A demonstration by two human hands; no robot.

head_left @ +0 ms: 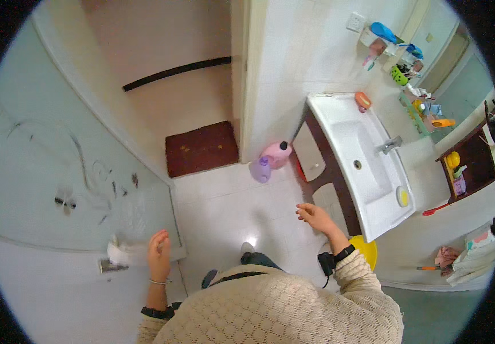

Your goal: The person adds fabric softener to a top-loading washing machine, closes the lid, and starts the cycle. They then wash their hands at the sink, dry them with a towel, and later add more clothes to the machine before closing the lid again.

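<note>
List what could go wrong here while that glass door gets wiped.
1. The left hand presses a white cloth near the glass door's lower edge; a hard push might swing the door.
2. The floor looks glossy; feet could slip if it is wet.
3. The right hand hangs near the sink corner and could knock it.

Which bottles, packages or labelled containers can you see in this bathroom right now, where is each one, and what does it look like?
Pink jug: on the floor by the door frame, left of the sink cabinet; squat, black cap.
Purple bottle: on the floor touching the pink jug's front; small, rounded, purple cap.
Green container: on the wall shelf above the sink; bright green, boxy.
No screens or signs show; any labels are too small to make out.
</note>
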